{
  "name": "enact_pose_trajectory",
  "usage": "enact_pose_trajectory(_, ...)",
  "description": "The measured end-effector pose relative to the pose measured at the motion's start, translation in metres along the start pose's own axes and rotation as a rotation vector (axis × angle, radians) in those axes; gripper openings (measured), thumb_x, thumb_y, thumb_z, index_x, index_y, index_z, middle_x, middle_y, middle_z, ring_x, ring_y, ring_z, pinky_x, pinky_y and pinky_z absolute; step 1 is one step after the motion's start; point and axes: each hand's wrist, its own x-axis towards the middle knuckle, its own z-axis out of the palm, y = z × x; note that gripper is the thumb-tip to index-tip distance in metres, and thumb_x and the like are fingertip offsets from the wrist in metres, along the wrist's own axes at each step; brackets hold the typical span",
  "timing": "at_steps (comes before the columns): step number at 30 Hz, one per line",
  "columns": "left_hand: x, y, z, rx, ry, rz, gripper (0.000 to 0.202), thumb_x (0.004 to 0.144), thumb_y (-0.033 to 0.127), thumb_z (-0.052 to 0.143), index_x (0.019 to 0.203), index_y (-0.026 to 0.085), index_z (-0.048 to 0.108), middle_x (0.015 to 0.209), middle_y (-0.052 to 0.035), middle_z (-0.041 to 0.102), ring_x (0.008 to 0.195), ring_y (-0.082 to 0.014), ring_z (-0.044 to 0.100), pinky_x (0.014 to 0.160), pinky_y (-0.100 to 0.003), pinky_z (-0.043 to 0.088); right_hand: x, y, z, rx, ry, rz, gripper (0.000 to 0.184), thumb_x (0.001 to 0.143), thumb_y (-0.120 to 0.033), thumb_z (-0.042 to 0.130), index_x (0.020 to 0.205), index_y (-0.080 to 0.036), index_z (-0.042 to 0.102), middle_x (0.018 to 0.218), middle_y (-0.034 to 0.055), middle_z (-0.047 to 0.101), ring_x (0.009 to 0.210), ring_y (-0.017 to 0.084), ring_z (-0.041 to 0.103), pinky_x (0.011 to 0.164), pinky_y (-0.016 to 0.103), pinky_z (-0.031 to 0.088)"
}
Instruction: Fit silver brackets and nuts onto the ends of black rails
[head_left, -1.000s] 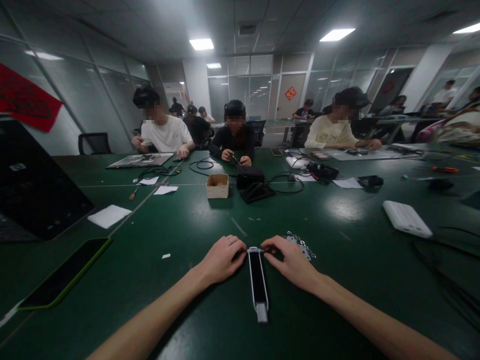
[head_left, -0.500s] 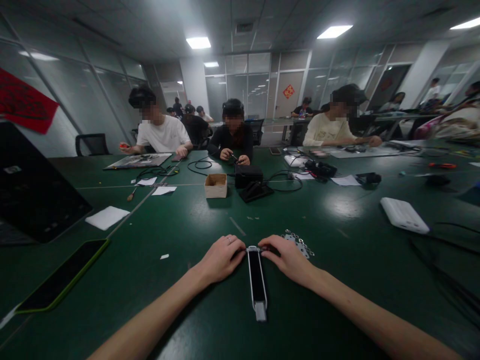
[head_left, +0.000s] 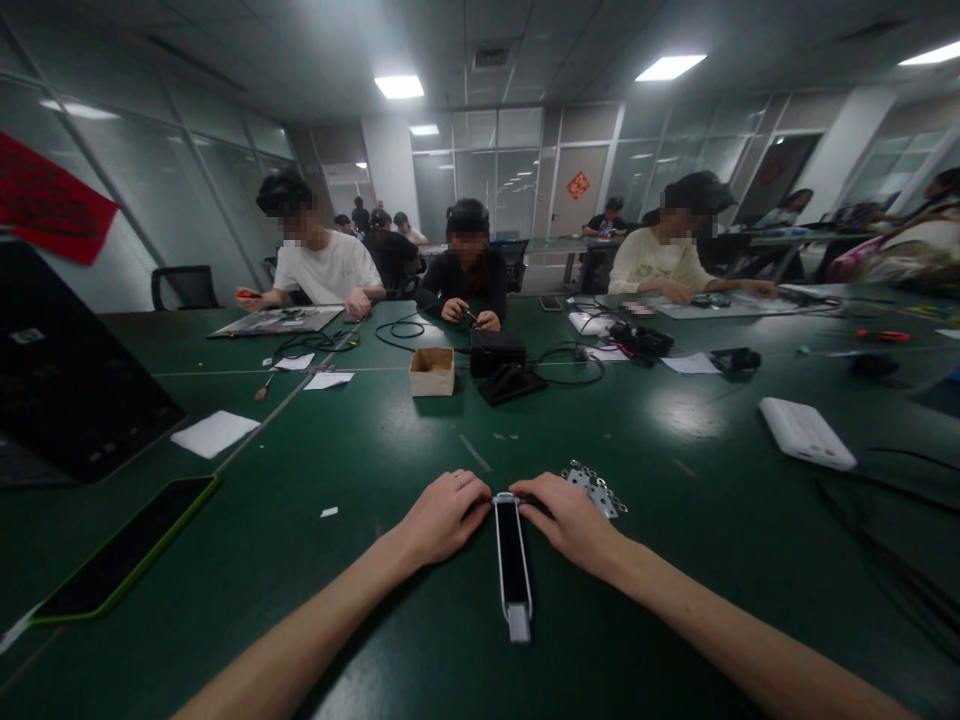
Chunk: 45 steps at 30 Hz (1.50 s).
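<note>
A narrow black strip-like device with a white frame (head_left: 514,560) lies lengthwise on the green table, a light grey block at its near end. My left hand (head_left: 444,515) is closed at the left of its far end, thumb and fingers pinched together by the corner. On the opposite side, my right hand (head_left: 566,520) pinches the far right corner, its fingertips against the frame. Whether a small part sits between the fingertips is hidden. Just behind my right hand lies a small pile of flat metal plates with holes (head_left: 600,495).
Ahead stand an open cardboard box (head_left: 432,378) and a black box (head_left: 497,352) among cables. A phone in a green case (head_left: 124,550) and a laptop (head_left: 67,370) are on the left; a white power bank (head_left: 806,433) is on the right. Several people sit across the table.
My right hand has shifted slightly left, closer against the device's far end. My left hand and the device have stayed nearly still.
</note>
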Motion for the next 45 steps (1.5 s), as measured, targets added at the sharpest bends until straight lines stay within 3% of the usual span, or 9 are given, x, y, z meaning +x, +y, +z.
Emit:
enact_pose_trajectory(5, 0.000, 0.000, -0.001, 0.003, 0.010, -0.006, 0.006, 0.089, 0.015, 0.052, 0.091, 0.017, 0.057, 0.087, -0.0039, 0.060, 0.080, -0.0177, 0.056, 0.070, -0.028, 0.045, 0.001, 0.001, -0.013, -0.110, -0.001, -0.105, 0.028, 0.086, -0.018, 0.057, 0.114, -0.015, 0.058, 0.105, 0.0098, 0.066, 0.097, 0.021, 0.060, 0.083, 0.038, 0.051)
enact_pose_trajectory(8, 0.000, -0.001, 0.000, 0.003, 0.016, 0.002, 0.006, 0.089, 0.016, 0.051, 0.091, 0.017, 0.057, 0.086, -0.0040, 0.060, 0.080, -0.0179, 0.056, 0.071, -0.029, 0.045, -0.001, 0.017, -0.032, -0.243, 0.024, -0.139, 0.025, 0.089, -0.021, 0.052, 0.113, -0.016, 0.059, 0.106, 0.0114, 0.065, 0.097, 0.023, 0.060, 0.082, 0.040, 0.050)
enact_pose_trajectory(12, -0.001, -0.002, 0.001, 0.010, 0.017, -0.001, 0.007, 0.090, 0.018, 0.050, 0.091, 0.017, 0.056, 0.087, -0.0039, 0.060, 0.079, -0.0180, 0.056, 0.071, -0.030, 0.045, -0.007, 0.057, -0.055, -0.393, 0.060, -0.021, 0.021, 0.091, -0.019, 0.046, 0.102, -0.016, 0.064, 0.101, 0.0110, 0.065, 0.095, 0.023, 0.059, 0.083, 0.041, 0.049)
enact_pose_trajectory(17, -0.001, -0.001, 0.001, 0.007, 0.020, -0.020, 0.008, 0.090, 0.019, 0.049, 0.091, 0.018, 0.057, 0.087, -0.0040, 0.060, 0.079, -0.0177, 0.055, 0.070, -0.030, 0.045, -0.013, 0.090, -0.062, -0.410, -0.059, 0.087, 0.026, 0.091, -0.020, 0.046, 0.107, -0.017, 0.066, 0.106, 0.0124, 0.062, 0.096, 0.024, 0.057, 0.081, 0.040, 0.051)
enact_pose_trajectory(22, -0.001, 0.000, -0.001, 0.007, 0.006, -0.024, 0.008, 0.090, 0.020, 0.049, 0.092, 0.017, 0.057, 0.087, -0.0042, 0.060, 0.080, -0.0177, 0.055, 0.070, -0.029, 0.045, -0.010, 0.089, -0.057, -0.404, -0.139, 0.114, 0.027, 0.091, -0.021, 0.048, 0.110, -0.019, 0.066, 0.109, 0.0114, 0.060, 0.098, 0.023, 0.056, 0.083, 0.039, 0.050)
enact_pose_trajectory(27, -0.002, 0.000, -0.001, 0.010, 0.017, -0.007, 0.007, 0.089, 0.018, 0.049, 0.091, 0.017, 0.056, 0.087, -0.0040, 0.060, 0.079, -0.0178, 0.055, 0.070, -0.029, 0.045, -0.010, 0.084, -0.056, -0.393, -0.058, 0.115, 0.024, 0.093, -0.026, 0.046, 0.097, -0.018, 0.068, 0.102, 0.0093, 0.062, 0.093, 0.022, 0.057, 0.081, 0.039, 0.050)
enact_pose_trajectory(34, -0.003, 0.000, -0.001, 0.014, 0.016, -0.014, 0.008, 0.088, 0.018, 0.051, 0.094, 0.017, 0.056, 0.091, -0.0041, 0.060, 0.081, -0.0177, 0.056, 0.071, -0.029, 0.045, -0.007, 0.076, -0.053, -0.417, 0.059, 0.161, 0.023, 0.092, -0.021, 0.042, 0.093, -0.014, 0.064, 0.093, 0.0107, 0.063, 0.085, 0.022, 0.058, 0.076, 0.037, 0.050)
enact_pose_trajectory(40, -0.003, 0.002, -0.002, 0.033, 0.009, -0.010, 0.010, 0.086, 0.016, 0.053, 0.095, 0.016, 0.057, 0.091, -0.0048, 0.060, 0.083, -0.0190, 0.057, 0.073, -0.031, 0.046, -0.005, 0.082, -0.049, -0.413, -0.046, 0.194, 0.026, 0.091, -0.020, 0.045, 0.107, -0.018, 0.065, 0.104, 0.0105, 0.062, 0.094, 0.024, 0.059, 0.080, 0.039, 0.049)
enact_pose_trajectory(45, -0.003, 0.003, -0.003, 0.026, -0.002, -0.014, 0.010, 0.087, 0.017, 0.053, 0.096, 0.017, 0.057, 0.091, -0.0045, 0.061, 0.082, -0.0183, 0.057, 0.073, -0.030, 0.046, -0.005, 0.084, -0.049, -0.399, -0.078, 0.254, 0.024, 0.092, -0.024, 0.045, 0.100, -0.018, 0.067, 0.101, 0.0099, 0.064, 0.093, 0.024, 0.060, 0.079, 0.038, 0.049)
